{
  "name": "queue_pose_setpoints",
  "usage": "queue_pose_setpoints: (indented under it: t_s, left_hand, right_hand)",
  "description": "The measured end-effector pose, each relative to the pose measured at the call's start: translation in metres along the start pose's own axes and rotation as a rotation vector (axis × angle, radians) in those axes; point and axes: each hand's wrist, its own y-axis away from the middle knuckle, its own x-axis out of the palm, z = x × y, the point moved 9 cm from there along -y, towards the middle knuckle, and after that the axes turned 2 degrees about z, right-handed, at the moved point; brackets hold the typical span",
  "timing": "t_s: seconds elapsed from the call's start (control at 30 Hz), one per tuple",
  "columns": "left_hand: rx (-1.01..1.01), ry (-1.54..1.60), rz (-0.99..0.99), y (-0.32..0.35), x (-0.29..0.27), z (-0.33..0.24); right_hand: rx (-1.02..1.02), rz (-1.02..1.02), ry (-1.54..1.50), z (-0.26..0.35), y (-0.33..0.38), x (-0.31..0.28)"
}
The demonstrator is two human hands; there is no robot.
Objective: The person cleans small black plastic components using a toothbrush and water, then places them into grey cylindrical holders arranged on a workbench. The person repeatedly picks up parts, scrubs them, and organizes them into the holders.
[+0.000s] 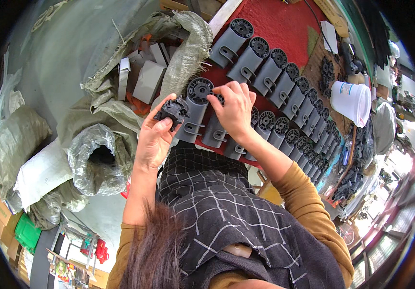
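My left hand is closed around a cluster of small black plastic parts, held between the thumb and fingers above the table's near left edge. My right hand is pinched, its fingertips beside the round black spoked end of the nearest grey tube-shaped housing. What those fingertips hold, if anything, is too small to make out. Another grey housing stands partly hidden under the right hand. Several more grey housings with black round ends, such as this far one, line up in two rows.
The table has a red cover. A white bucket stands to the right, near loose black parts. At left, an open woven sack holds white boxes. A plastic-wrapped roll lies below it.
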Motion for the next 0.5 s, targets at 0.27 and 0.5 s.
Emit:
queue_pose_setpoints:
  t_s: [0.27,0.5]
  left_hand:
    - [0.007,0.013,0.001,0.001,0.001,0.001]
    - [0.009,-0.016,0.011,-0.001,0.001,0.003]
  right_hand:
    - [-0.15,0.051,0.181,0.022,-0.011,0.014]
    - [-0.295,0.098,0.448,0.037,-0.014,0.024]
